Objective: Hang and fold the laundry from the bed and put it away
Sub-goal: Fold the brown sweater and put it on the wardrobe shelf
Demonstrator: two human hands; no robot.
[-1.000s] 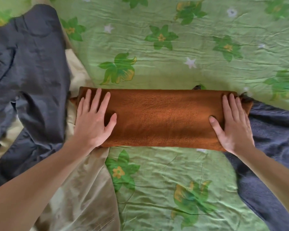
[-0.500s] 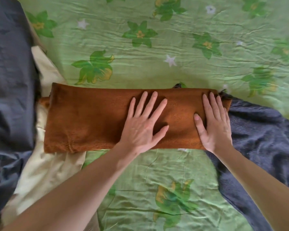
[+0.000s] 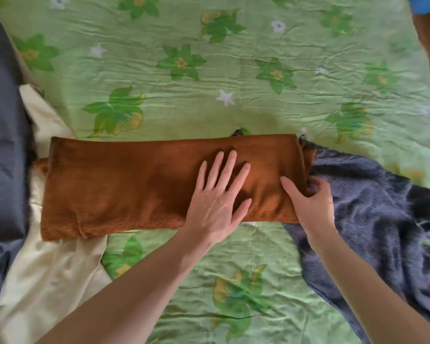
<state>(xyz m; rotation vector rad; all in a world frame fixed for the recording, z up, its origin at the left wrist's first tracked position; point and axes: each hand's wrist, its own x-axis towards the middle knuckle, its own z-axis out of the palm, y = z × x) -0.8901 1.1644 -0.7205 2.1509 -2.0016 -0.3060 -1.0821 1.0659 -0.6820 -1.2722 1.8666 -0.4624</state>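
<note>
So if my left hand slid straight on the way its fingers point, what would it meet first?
The left hand lies flat on the brown towel, fingers pointing up and slightly right. It would cross the towel's far folded edge, then reach bare green sheet. Nothing else seems to lie in that line.

1. The left hand (image 3: 217, 194) lies flat, palm down, on the right half of the brown towel (image 3: 124, 184), with fingers straight and spread, pointing away from the person.
2. The right hand (image 3: 310, 202) grips the right end of this towel: thumb on top, fingers curled around the edge.
3. Both forearms are bare and reach to the towel from below.
</note>
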